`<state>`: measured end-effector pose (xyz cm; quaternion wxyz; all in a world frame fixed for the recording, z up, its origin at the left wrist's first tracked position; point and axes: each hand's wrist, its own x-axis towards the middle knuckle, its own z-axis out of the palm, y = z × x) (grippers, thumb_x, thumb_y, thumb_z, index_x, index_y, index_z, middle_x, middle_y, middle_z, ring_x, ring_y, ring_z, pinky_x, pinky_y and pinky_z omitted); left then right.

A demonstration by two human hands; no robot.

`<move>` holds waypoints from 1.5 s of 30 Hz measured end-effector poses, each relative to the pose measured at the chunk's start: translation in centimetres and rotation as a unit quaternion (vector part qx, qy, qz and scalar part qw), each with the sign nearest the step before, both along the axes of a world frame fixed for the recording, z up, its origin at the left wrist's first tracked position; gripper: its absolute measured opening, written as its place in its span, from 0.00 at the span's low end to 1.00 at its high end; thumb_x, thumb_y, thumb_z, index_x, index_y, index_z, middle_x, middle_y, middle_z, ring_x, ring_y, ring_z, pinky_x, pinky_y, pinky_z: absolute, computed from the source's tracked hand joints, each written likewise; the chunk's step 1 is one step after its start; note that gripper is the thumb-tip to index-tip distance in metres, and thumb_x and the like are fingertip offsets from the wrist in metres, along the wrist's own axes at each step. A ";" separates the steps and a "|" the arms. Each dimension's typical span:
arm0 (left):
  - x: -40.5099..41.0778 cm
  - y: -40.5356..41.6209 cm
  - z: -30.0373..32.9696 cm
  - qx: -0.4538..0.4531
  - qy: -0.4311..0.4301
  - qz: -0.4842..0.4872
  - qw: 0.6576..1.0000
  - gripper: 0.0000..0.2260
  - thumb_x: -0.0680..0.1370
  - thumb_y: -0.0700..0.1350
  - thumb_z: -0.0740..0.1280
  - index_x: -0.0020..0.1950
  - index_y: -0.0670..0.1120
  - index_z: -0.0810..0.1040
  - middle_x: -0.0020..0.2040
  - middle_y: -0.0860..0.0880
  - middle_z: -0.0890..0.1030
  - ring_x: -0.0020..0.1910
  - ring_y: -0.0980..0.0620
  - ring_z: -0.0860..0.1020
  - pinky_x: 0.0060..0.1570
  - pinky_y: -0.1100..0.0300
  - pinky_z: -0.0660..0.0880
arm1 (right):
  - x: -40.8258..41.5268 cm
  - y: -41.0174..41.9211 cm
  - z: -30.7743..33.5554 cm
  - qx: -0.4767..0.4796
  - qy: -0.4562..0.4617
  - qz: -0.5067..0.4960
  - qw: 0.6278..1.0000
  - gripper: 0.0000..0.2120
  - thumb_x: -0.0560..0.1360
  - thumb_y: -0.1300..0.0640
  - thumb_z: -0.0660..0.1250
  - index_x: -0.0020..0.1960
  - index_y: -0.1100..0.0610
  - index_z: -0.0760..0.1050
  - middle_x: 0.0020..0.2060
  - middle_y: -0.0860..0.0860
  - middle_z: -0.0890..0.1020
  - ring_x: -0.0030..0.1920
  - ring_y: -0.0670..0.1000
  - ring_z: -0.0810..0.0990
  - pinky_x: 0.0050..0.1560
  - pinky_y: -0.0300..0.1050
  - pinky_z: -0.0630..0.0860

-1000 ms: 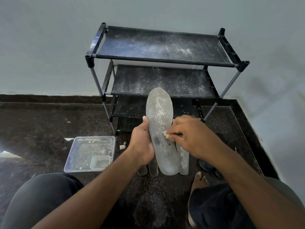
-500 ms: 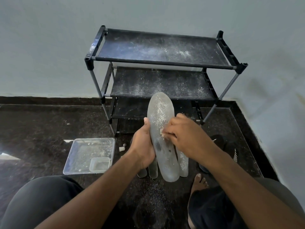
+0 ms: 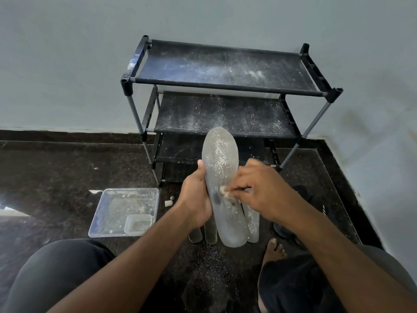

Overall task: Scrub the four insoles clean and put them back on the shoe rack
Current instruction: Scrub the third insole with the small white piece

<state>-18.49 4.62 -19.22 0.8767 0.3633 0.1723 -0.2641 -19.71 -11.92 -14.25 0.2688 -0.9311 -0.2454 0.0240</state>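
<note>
A translucent grey insole [image 3: 220, 159], dusted with pale grit near its toe, is held upright in front of me. My left hand [image 3: 196, 195] grips its left edge at the middle. My right hand [image 3: 259, 188] pinches a small pale scrubbing piece [image 3: 224, 190] against the insole's face near a dark smudge. Other insoles [image 3: 252, 220] lie on the dark floor behind and below it, partly hidden. The black shoe rack [image 3: 225, 86] stands against the wall beyond, its shelves powdered with white dust.
A clear plastic tray [image 3: 124, 211] holding a small tub sits on the floor at the left. A small white cap [image 3: 168, 203] lies beside it. My knees and a bare foot [image 3: 274, 249] are at the bottom. A dark shoe [image 3: 302, 195] lies at right.
My right hand has slid the scrubbing piece along the insole's middle, first up and then back down toward the smudge. The left hand keeps the same hold.
</note>
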 end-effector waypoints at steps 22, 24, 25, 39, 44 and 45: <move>0.5 0.2 -0.2 -0.035 0.007 -0.001 0.999 0.32 0.87 0.62 0.48 0.73 0.39 0.74 0.67 0.36 0.81 0.65 0.40 0.81 0.62 0.42 0.80 | -0.5 -0.5 1.6 -0.007 0.120 0.000 0.993 0.05 0.73 0.52 0.76 0.48 0.49 0.86 0.42 0.42 0.85 0.45 0.40 0.82 0.50 0.38 0.77; 0.5 0.1 -0.1 -0.039 0.004 -0.001 0.999 0.31 0.87 0.62 0.49 0.73 0.39 0.74 0.67 0.36 0.81 0.65 0.40 0.80 0.64 0.43 0.78 | -0.4 -0.3 1.4 -0.054 0.122 0.014 0.991 0.04 0.73 0.53 0.76 0.48 0.49 0.86 0.43 0.42 0.85 0.45 0.41 0.82 0.53 0.43 0.79; 0.6 0.2 0.0 -0.038 0.003 0.002 0.999 0.31 0.87 0.62 0.48 0.73 0.39 0.74 0.67 0.36 0.81 0.62 0.41 0.82 0.64 0.44 0.78 | -0.6 -0.3 1.3 -0.053 0.172 0.043 0.983 0.04 0.73 0.54 0.77 0.47 0.49 0.86 0.42 0.42 0.85 0.43 0.41 0.83 0.51 0.42 0.80; 0.4 0.1 0.1 -0.029 0.019 0.016 0.999 0.32 0.87 0.62 0.49 0.71 0.38 0.75 0.65 0.36 0.82 0.61 0.39 0.83 0.59 0.43 0.80 | -0.3 -0.2 1.0 0.059 0.137 0.019 0.989 0.06 0.74 0.51 0.74 0.47 0.53 0.86 0.38 0.43 0.83 0.39 0.40 0.79 0.40 0.32 0.72; 0.0 -0.1 0.4 -0.021 0.011 0.000 1.000 0.29 0.87 0.60 0.51 0.71 0.39 0.76 0.65 0.36 0.82 0.62 0.39 0.83 0.63 0.42 0.78 | 0.7 1.0 -0.2 -0.063 -0.048 -0.017 0.997 0.09 0.79 0.52 0.68 0.56 0.51 0.83 0.44 0.43 0.78 0.47 0.40 0.67 0.49 0.41 0.70; 0.1 0.0 0.4 -0.024 0.009 0.001 1.000 0.29 0.87 0.61 0.51 0.72 0.39 0.76 0.65 0.36 0.82 0.63 0.39 0.82 0.63 0.42 0.78 | 0.6 1.2 -0.4 -0.077 -0.033 0.001 0.996 0.08 0.79 0.52 0.68 0.55 0.52 0.84 0.44 0.44 0.78 0.48 0.41 0.67 0.51 0.43 0.72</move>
